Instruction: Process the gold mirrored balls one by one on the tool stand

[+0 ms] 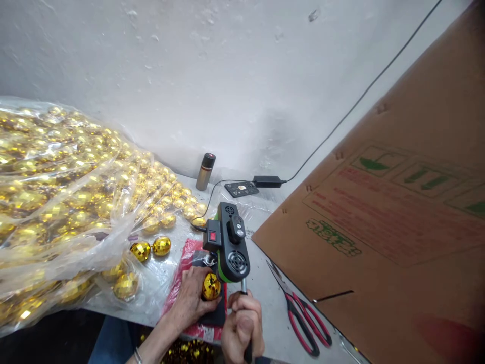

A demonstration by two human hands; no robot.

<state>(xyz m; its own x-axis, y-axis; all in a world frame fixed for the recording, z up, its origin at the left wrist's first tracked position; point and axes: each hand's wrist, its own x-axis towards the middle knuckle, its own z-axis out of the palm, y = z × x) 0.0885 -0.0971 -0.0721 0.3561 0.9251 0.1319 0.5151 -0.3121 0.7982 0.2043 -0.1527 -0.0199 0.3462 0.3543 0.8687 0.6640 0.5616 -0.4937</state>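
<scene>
My left hand (192, 293) is closed around a shiny gold faceted ball (211, 287), with an opening showing in its upper side. The ball sits right beside a black and green machine (229, 242) that has round vents and a red switch. My right hand (242, 326) is wrapped round the lever (243, 286) of that machine, a metal shaft with a dark grip. Under the ball lies a black base (215, 316) on a red plastic sheet (175, 288). Part of the ball is hidden by my fingers.
A clear plastic bag (125, 217) full of gold balls spreads over the left. Two loose gold balls (161, 245) lie near it. Red-handled scissors (303, 316) rest beside a cardboard box (364, 202). Behind stand a spray can (205, 172) and a power adapter (267, 181).
</scene>
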